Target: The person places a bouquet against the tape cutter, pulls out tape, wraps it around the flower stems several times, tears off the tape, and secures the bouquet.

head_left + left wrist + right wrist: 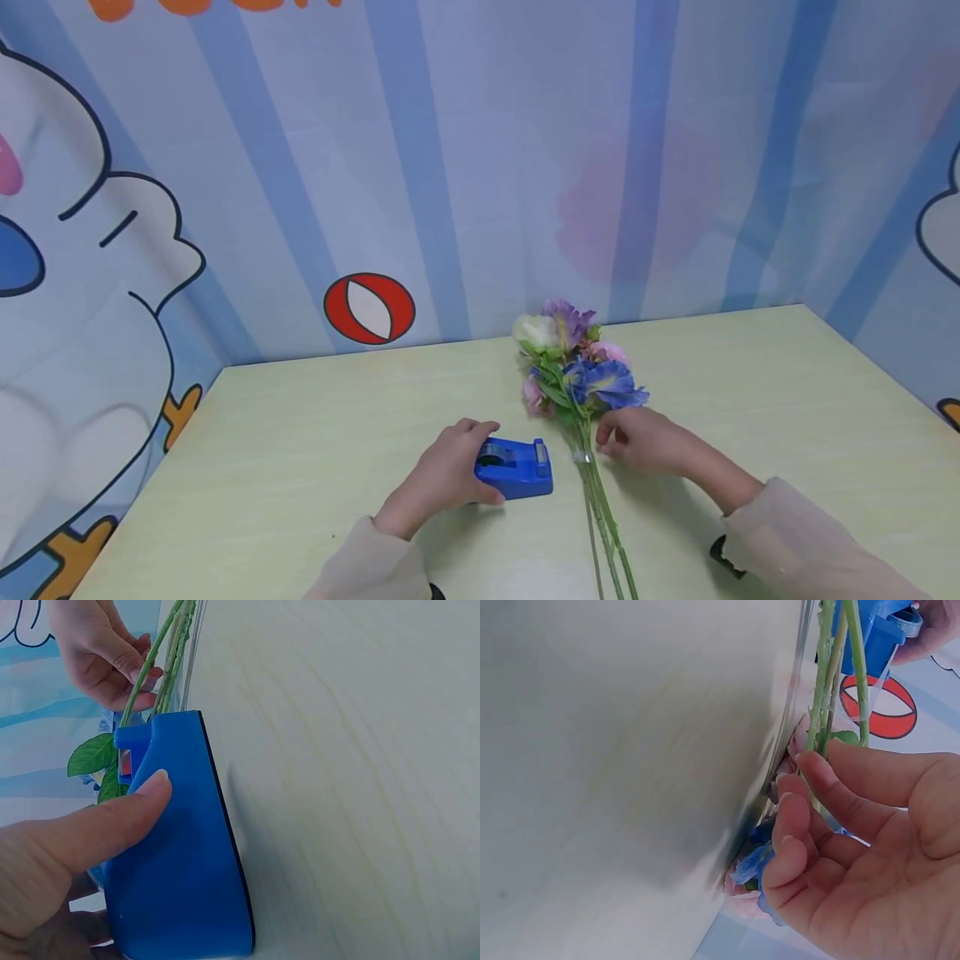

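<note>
A blue tape dispenser [517, 468] is gripped by my left hand [450, 471], with the thumb along one side in the left wrist view. It stands just left of a bunch of artificial flowers [600, 379] in purple, blue, pink and white. Clear tape [582, 457] shines on the green stems [831, 682] below the blooms. My right hand [647, 442] is at the right of the stems, its fingers bent and the fingertips close against them. Whether those fingers pinch a stem or the tape is unclear.
The bunch lies on a pale wooden table [337, 433], blooms toward the back edge and stems toward the front. Behind the table hangs a blue striped cloth backdrop [495, 167] with cartoon prints, including a red and white ball [337, 308].
</note>
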{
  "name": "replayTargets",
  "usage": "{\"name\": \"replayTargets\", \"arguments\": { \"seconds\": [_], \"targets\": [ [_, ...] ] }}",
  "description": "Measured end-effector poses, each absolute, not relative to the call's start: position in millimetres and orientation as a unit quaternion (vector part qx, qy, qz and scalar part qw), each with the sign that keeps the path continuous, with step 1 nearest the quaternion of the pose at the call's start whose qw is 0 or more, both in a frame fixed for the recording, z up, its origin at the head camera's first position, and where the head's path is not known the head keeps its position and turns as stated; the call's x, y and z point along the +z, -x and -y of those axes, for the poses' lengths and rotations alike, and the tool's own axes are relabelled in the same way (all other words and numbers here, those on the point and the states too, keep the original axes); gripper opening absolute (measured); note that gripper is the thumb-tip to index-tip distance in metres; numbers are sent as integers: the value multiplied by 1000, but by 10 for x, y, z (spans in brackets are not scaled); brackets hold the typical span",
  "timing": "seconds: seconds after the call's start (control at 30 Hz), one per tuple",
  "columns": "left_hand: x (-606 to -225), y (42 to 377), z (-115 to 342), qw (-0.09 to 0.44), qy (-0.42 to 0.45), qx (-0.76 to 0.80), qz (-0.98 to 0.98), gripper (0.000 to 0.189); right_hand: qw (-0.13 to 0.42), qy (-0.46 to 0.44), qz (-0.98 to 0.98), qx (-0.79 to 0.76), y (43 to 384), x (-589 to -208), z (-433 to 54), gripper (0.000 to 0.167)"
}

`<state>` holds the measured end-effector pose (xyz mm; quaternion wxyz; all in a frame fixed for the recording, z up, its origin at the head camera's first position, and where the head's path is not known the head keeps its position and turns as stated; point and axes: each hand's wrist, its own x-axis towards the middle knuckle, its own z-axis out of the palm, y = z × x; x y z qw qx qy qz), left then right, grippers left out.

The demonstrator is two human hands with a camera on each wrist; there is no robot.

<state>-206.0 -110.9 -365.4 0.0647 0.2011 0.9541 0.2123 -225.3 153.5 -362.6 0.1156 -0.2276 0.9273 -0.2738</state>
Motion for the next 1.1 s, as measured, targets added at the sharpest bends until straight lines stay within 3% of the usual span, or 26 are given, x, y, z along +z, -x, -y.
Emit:
{"name": "replayTargets", "arguments": {
  "seconds": [0.73, 1.1],
  "targets": [
    [-3618, 2025, 966, 3, -249, 187, -950, 79, 121, 227, -926, -276, 2249, -3586, -1579, 9],
    [-3596, 1997, 875, -4, -268, 166, -949, 78, 122, 226, -926, -276, 2241, -3577, -1584, 9]
  ]
}}
